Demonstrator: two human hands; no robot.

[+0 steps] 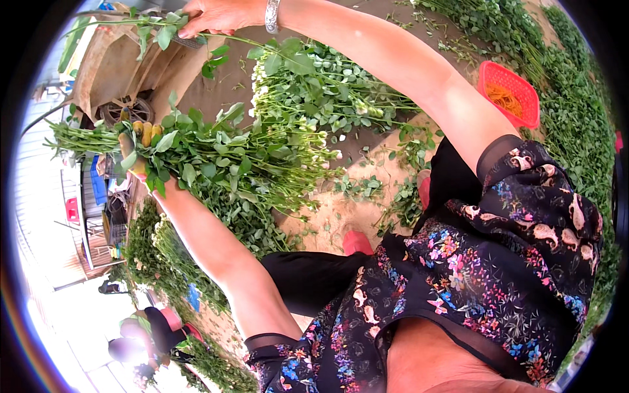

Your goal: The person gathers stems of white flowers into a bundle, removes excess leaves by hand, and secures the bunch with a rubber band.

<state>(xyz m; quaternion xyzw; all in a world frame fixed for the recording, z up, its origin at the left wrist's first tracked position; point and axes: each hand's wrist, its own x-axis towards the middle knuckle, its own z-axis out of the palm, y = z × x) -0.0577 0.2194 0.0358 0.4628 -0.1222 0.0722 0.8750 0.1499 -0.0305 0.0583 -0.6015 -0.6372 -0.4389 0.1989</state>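
My left hand (139,147) is closed around a thick bunch of leafy flower stems (216,154), its fingertips in yellow coverings. The stem ends point left, and small white blooms (318,147) show at the right end. Higher up, my right hand (219,14), with a silver bracelet at the wrist, grips a single leafy stem (167,27) that runs out on both sides of the fingers. Below that stem lies a pile of cut white-flowered stems (327,85) on the ground, just past the bunch.
A red plastic basket (532,105) with thin orange bands inside stands beyond my right arm. Heaps of greenery (563,131) line the right side, more stems (177,255) lie at left. A wheeled cart (105,69) stands upper left; a blurred person (160,331) is lower left.
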